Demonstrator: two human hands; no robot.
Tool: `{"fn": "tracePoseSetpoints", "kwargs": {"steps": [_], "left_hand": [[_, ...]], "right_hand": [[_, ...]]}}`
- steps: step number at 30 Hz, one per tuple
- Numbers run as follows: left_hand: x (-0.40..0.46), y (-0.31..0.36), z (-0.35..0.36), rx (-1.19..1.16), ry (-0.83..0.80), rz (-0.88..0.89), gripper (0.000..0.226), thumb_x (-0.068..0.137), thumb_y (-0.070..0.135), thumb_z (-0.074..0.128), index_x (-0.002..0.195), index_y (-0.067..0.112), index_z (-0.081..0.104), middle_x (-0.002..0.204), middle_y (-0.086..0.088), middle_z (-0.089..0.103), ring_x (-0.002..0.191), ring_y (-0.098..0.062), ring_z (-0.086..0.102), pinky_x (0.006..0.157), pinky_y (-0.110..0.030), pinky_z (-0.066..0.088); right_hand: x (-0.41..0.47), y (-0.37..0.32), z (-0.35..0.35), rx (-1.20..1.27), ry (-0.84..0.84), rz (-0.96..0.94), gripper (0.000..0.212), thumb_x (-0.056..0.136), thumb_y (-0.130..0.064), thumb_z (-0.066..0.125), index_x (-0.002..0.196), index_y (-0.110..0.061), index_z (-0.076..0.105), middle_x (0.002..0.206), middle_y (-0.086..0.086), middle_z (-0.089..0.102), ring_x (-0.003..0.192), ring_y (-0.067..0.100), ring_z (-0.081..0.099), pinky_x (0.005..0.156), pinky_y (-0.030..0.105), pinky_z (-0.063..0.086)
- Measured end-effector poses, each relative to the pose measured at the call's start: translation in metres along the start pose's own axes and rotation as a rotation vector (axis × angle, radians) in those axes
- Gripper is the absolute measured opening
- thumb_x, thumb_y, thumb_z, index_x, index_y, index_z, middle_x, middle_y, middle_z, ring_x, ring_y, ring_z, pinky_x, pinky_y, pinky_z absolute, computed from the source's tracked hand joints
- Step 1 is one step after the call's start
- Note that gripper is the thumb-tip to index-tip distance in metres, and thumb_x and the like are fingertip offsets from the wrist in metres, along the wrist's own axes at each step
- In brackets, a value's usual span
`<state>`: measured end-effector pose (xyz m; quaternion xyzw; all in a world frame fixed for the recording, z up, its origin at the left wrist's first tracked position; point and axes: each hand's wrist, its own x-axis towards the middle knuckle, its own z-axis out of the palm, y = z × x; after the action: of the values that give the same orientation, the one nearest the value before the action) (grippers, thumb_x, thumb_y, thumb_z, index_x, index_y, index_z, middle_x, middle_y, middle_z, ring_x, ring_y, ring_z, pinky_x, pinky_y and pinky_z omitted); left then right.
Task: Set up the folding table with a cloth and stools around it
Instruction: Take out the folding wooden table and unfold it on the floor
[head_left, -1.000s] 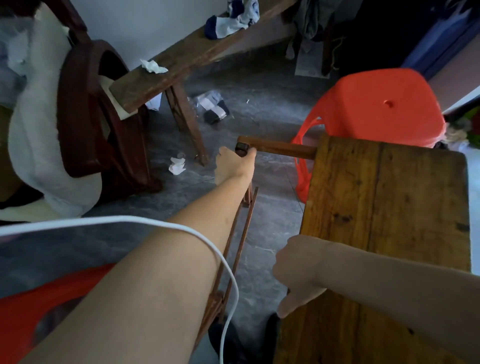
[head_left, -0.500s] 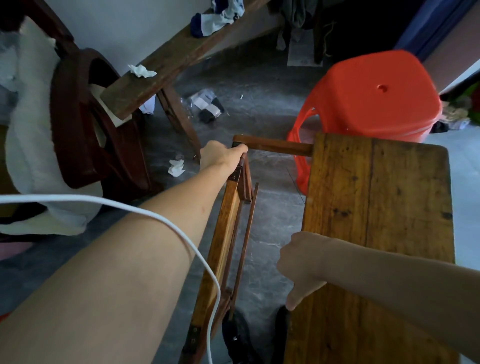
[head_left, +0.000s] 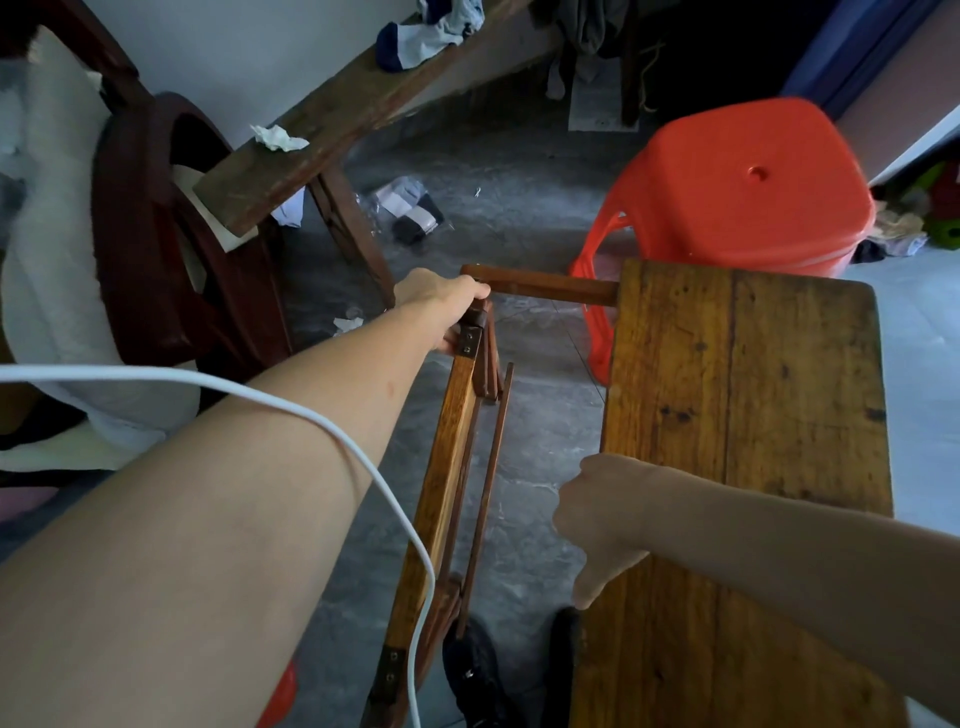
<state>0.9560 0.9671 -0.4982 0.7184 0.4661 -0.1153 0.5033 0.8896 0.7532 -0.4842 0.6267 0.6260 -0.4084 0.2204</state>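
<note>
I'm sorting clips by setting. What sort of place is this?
Probably a lived-in room of a home, used partly for storage: a grey stone-like floor, clothes heaped on a long wooden bench against the wall, and a red plastic stool beside the folding table.

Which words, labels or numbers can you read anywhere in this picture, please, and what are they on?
None can be read.
The packets on the floor show light patches, too blurred to tell if they bear print.
The table, red stool and bench show no text.

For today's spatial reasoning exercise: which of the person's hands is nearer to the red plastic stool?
Left. The left hand grips the folding frame's far corner, nearer the red plastic stool; the right hand holds the wooden tabletop's near edge.
</note>
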Motion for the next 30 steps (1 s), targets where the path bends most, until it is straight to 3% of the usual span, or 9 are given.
{"fn": "tracePoseSetpoints", "kwargs": {"steps": [3, 7, 9, 12, 16, 20, 24, 27, 30], "left_hand": [[0.000, 0.002, -0.003, -0.016, -0.028, -0.019, 0.023, 0.085, 0.023, 0.074, 0.079, 0.008, 0.058, 0.072, -0.010, 0.070, 0.058, -0.024, 0.072, 0.054, -0.037, 0.059], [0.005, -0.013, -0.005, 0.172, 0.053, 0.112, 0.034, 0.086, 0.044, 0.070, 0.083, 0.010, 0.066, 0.086, -0.006, 0.072, 0.076, -0.021, 0.071, 0.067, -0.033, 0.058], [-0.007, -0.032, -0.008, 0.307, -0.001, 0.272, 0.036, 0.090, 0.048, 0.062, 0.094, 0.014, 0.070, 0.093, 0.005, 0.070, 0.091, -0.015, 0.067, 0.072, -0.027, 0.050], [-0.035, -0.068, -0.014, 0.382, -0.185, 0.395, 0.041, 0.089, 0.045, 0.063, 0.124, 0.024, 0.059, 0.122, 0.011, 0.059, 0.113, -0.012, 0.056, 0.100, -0.039, 0.044], [-0.072, -0.127, -0.033, 0.391, -0.232, 0.359, 0.035, 0.094, 0.043, 0.055, 0.126, 0.027, 0.055, 0.128, 0.007, 0.049, 0.099, -0.007, 0.060, 0.089, -0.033, 0.051], [-0.121, -0.195, -0.072, 0.524, -0.264, 0.252, 0.051, 0.099, 0.042, 0.047, 0.146, 0.024, 0.039, 0.139, 0.008, 0.039, 0.109, -0.006, 0.052, 0.093, -0.029, 0.044], [-0.164, -0.258, -0.099, 0.628, -0.365, 0.224, 0.048, 0.095, 0.045, 0.054, 0.138, 0.024, 0.048, 0.127, 0.012, 0.046, 0.105, -0.005, 0.056, 0.095, -0.034, 0.048], [-0.195, -0.293, -0.104, 0.721, -0.404, 0.237, 0.046, 0.086, 0.050, 0.062, 0.122, 0.024, 0.054, 0.117, 0.012, 0.050, 0.104, -0.009, 0.057, 0.089, -0.033, 0.048], [-0.217, -0.324, -0.103, 0.673, -0.324, 0.231, 0.056, 0.075, 0.058, 0.065, 0.122, 0.029, 0.052, 0.115, 0.011, 0.059, 0.101, -0.010, 0.060, 0.086, -0.035, 0.052]], "right_hand": [[0.001, 0.002, 0.000, 0.014, 0.005, 0.013, 0.066, 0.082, -0.077, 0.046, 0.105, -0.017, 0.060, 0.098, -0.001, 0.060, 0.089, 0.020, 0.057, 0.090, 0.039, 0.046], [0.002, 0.000, 0.002, 0.016, 0.009, 0.024, 0.070, 0.081, -0.079, 0.045, 0.108, -0.015, 0.062, 0.097, 0.000, 0.061, 0.088, 0.020, 0.057, 0.088, 0.038, 0.045], [0.002, -0.002, 0.003, 0.017, 0.005, 0.036, 0.072, 0.082, -0.079, 0.043, 0.108, -0.015, 0.062, 0.096, -0.001, 0.062, 0.089, 0.020, 0.057, 0.087, 0.036, 0.043], [0.003, -0.006, 0.002, 0.008, -0.031, 0.057, 0.073, 0.082, -0.081, 0.040, 0.109, -0.016, 0.062, 0.097, -0.001, 0.062, 0.090, 0.020, 0.057, 0.092, 0.038, 0.043], [-0.001, -0.013, -0.003, -0.004, -0.071, 0.083, 0.082, 0.076, -0.087, 0.038, 0.109, -0.015, 0.062, 0.094, -0.004, 0.056, 0.091, 0.019, 0.051, 0.090, 0.033, 0.037], [-0.001, -0.019, -0.001, -0.033, -0.069, 0.097, 0.087, 0.068, -0.092, 0.040, 0.104, -0.017, 0.065, 0.088, -0.004, 0.054, 0.088, 0.019, 0.048, 0.082, 0.031, 0.037], [0.004, -0.029, 0.000, -0.140, -0.102, 0.168, 0.107, 0.057, -0.100, 0.032, 0.112, -0.016, 0.067, 0.105, 0.000, 0.063, 0.098, 0.022, 0.052, 0.095, 0.039, 0.044], [0.001, -0.038, -0.010, -0.146, -0.124, 0.246, 0.113, 0.055, -0.101, 0.031, 0.122, -0.017, 0.064, 0.124, 0.002, 0.056, 0.112, 0.024, 0.049, 0.098, 0.039, 0.042], [0.003, -0.048, -0.014, -0.144, -0.160, 0.305, 0.105, 0.062, -0.094, 0.042, 0.129, -0.015, 0.060, 0.139, 0.004, 0.046, 0.127, 0.029, 0.042, 0.104, 0.042, 0.040]]}}
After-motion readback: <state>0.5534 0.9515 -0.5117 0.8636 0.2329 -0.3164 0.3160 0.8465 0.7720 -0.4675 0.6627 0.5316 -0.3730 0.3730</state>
